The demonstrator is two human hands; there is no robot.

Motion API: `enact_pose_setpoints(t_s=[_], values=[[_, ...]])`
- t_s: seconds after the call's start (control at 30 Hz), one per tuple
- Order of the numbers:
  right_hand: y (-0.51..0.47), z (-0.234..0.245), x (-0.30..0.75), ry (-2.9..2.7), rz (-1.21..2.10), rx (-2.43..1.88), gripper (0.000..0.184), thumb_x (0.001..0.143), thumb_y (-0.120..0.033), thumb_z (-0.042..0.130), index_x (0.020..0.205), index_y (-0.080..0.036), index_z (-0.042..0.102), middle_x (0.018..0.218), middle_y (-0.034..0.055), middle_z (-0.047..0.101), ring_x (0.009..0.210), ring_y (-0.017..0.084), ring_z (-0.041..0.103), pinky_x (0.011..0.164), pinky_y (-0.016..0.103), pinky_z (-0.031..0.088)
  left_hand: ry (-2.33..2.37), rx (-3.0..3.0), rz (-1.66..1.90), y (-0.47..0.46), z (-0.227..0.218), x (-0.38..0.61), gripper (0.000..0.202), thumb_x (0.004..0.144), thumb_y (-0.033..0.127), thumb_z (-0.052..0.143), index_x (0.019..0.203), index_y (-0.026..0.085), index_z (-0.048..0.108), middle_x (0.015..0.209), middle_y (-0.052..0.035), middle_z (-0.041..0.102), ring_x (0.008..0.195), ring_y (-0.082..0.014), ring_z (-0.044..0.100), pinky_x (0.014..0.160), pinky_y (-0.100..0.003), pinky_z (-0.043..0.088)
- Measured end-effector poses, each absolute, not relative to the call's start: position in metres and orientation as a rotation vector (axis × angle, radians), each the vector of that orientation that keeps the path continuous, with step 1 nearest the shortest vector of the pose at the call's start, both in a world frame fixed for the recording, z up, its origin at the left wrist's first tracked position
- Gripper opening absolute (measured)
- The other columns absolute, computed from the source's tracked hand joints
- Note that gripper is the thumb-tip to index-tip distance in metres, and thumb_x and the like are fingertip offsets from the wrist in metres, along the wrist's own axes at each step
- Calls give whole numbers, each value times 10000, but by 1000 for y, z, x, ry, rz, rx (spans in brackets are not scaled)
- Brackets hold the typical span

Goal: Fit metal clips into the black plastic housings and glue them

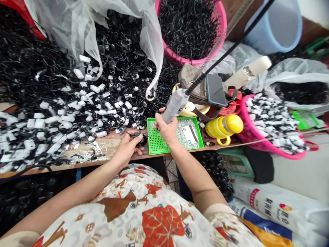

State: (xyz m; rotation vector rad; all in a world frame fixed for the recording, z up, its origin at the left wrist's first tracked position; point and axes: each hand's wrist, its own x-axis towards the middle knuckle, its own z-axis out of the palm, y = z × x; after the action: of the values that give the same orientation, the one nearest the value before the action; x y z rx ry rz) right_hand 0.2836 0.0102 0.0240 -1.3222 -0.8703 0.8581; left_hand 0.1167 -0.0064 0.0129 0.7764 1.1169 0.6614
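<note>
In my right hand [166, 127] is a grey electric screwdriver [176, 103], its black cord running up to the right. The fingers wrap round its body, and its lower tip is hidden by the hand. Beneath that hand lies a green perforated tray [156, 148] holding many small silvery screws [196, 125] and a printed card [190, 134]. My left hand [130, 144] pinches a small black plastic part [140, 140] at the bench edge, just left of the tray. The fingers partly cover this part.
White-and-black plastic pieces [95, 88] heap across the bench on the left. Behind stands a pink basket of black parts [190, 27]. To the right are a phone [216, 90], a yellow bottle [218, 128] and a pink basket of white-and-black pieces [276, 125].
</note>
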Motion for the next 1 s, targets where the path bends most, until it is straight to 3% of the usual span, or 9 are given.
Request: enact_pose_setpoints(t_s=[0.2,0.37,0.53,0.77,1.0], values=[[7,20,280,-891,804,-1305,412,821,-472,722,1135,-250,570,645,-77,594,480,94,547,537,285,505,1119,785,665,-6,12,116,488,708,457,811,995,209,505,844,34,615,505,-95,617,396,-200,495],[-2,38,275,-860,748,-1209,565,834,-566,703,1293,-283,534,630,-85,525,497,107,537,551,297,520,1109,768,662,-6,13,115,486,707,442,813,995,212,497,805,41,617,500,-97,613,404,-202,500],[-17,56,254,-801,841,-1070,564,828,-657,672,1250,-302,554,617,-83,460,471,110,502,476,282,489,1072,751,664,-6,14,113,488,691,433,822,977,211,495,806,33,635,518,-105,629,402,-194,493],[-16,46,238,-832,939,-1045,474,850,-623,670,1151,-265,592,617,-74,514,482,109,528,523,286,530,1075,729,658,-5,14,113,486,682,417,830,975,210,502,778,34,642,493,-111,629,400,-200,491],[-18,26,230,-947,968,-1213,390,872,-566,667,1079,-248,576,622,-55,559,585,147,609,616,317,577,1109,763,638,-8,9,112,531,663,479,857,961,227,498,686,83,583,393,-57,519,337,-139,320]])
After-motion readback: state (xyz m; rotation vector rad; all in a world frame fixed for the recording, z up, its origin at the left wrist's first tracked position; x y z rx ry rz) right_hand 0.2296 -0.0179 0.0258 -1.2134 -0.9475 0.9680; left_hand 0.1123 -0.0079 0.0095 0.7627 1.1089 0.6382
